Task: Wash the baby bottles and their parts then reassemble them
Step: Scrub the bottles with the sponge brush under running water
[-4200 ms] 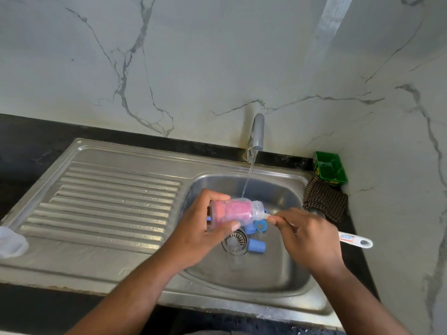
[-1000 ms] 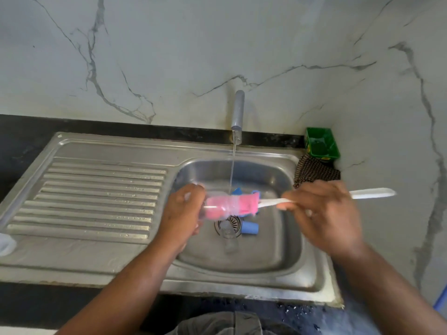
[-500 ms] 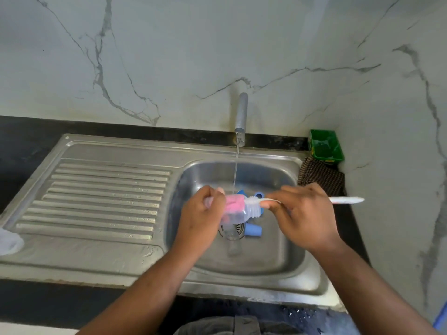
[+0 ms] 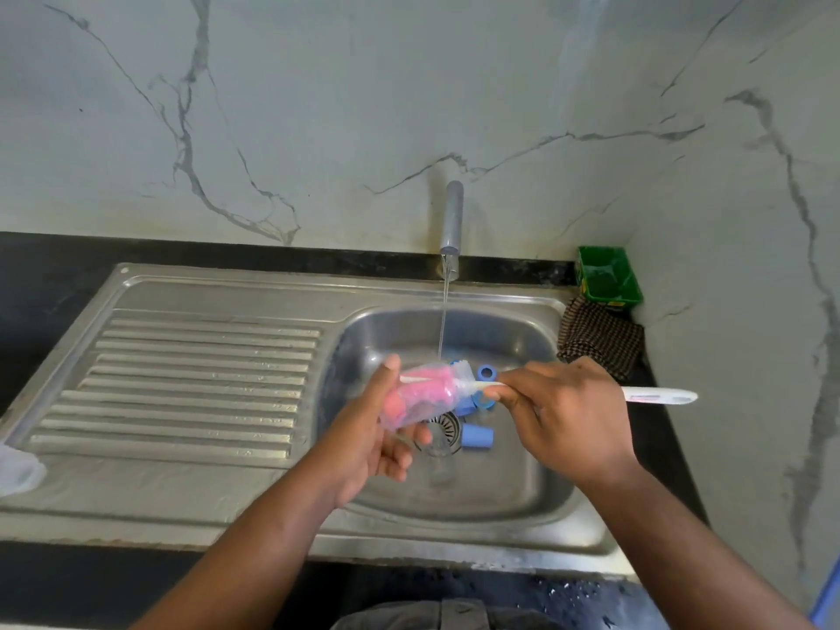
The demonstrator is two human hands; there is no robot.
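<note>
Bottle (image 4: 420, 395): clear, lying tilted over the sink basin (image 4: 522, 484), mouth toward the right; pink sponge of the brush (image 4: 654, 395) fills its inside. Left hand (image 4: 372, 441): fingers wrapped around the bottle from below, thumb up along its base. Right hand (image 4: 568, 411): fingers closed on the white brush handle, just beside the bottle mouth; handle end sticks out to the right. Water stream (image 4: 443, 320): thin, falling from the tap (image 4: 452, 220) onto the bottle neck. Blue parts (image 4: 477, 436): several in the basin near the drain (image 4: 447, 425), under and behind the bottle. Second clear bottle: lying by the drain, hard to make out. Drainboard (image 4: 195, 379): ribbed, left of the basin; a pale clear item (image 4: 18, 470) at its left edge. Desk (image 4: 54, 256): black. Checked cloth (image 4: 600, 336) and green tub (image 4: 607, 275): right rear corner.
</note>
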